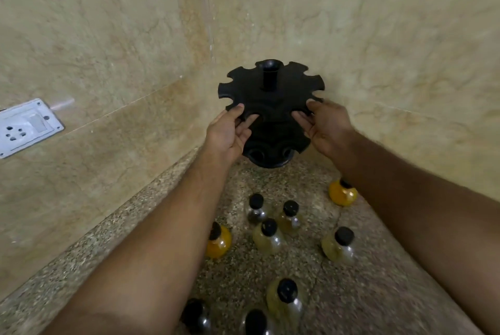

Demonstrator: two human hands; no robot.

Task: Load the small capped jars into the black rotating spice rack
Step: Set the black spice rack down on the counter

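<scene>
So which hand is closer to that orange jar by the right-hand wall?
The right hand. It grips the rack's right edge, just beyond the orange jar; the left hand holds the rack's opposite edge.

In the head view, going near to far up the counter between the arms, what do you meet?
Cut-off dark jar → pale capped jar → central pale jar → clear jar → black spice rack, gripped by left hand and right hand.

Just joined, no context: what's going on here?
A person has both hands on the black spice rack in the counter corner: left hand and right hand grip its top disc's near edge. Its visible slots are empty. Nine capped jars stand on the counter in front, none loaded yet.
</scene>
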